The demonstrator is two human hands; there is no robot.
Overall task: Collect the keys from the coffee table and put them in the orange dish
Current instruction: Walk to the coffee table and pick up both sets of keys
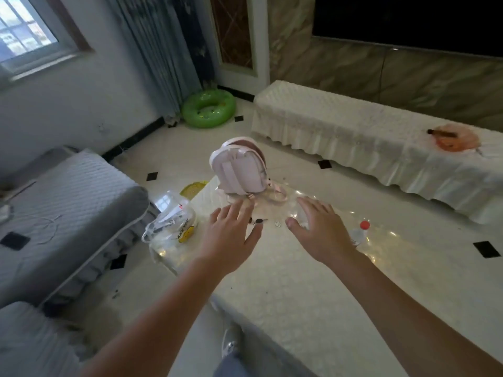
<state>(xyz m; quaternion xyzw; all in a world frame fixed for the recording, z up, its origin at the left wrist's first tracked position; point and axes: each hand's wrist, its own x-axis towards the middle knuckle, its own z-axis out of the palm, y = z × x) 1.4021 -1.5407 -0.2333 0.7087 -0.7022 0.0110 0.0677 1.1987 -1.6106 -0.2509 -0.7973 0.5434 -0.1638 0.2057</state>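
Both hands splayed flat; small dark keys (259, 221) between.

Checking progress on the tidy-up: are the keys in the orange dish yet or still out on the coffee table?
Still out. The keys lie on the coffee table between both open hands; the orange dish sits apart on the long covered bench.

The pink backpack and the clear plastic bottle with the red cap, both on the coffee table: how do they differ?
The pink backpack is opaque; the clear plastic bottle with the red cap is see-through. The backpack looks far bulkier than the bottle. The backpack stands beyond the left hand; the bottle stands just right of the right hand. Both stand upright on the glossy white coffee table.
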